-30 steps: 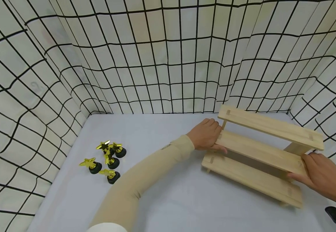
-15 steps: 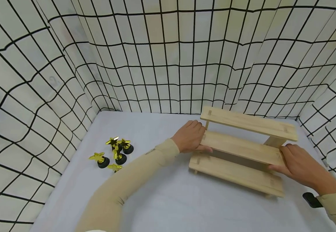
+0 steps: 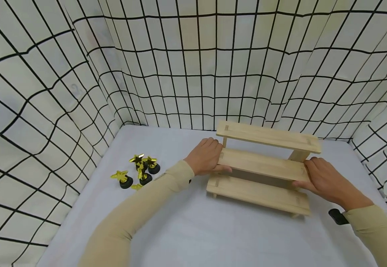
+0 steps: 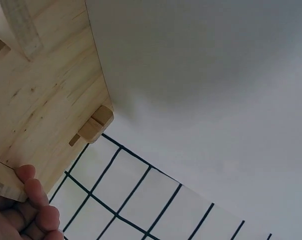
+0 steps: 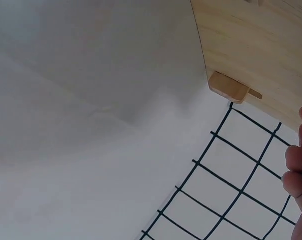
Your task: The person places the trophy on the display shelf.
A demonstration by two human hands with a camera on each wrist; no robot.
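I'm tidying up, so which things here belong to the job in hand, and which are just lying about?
In the job:
shelf
left hand, gripping the shelf's left end
right hand, gripping its right end

Apparently just lying about or backdrop:
star trophies, untouched
net, beyond the table

A desk (image 3: 187,237) with a smooth white top is spreading beneath everything. Toward its left side, small gold star trophies are sitting on round black bases. Three of them (image 3: 145,179) are crowding together; another trophy (image 3: 125,181) is leaning just to their left, its star pointing left, and one more gold piece (image 3: 136,187) is peeking out below, mostly hidden. A black net (image 3: 215,75) is running round the back and sides, its lines waving, and pale walls (image 3: 221,87) are showing through the mesh.
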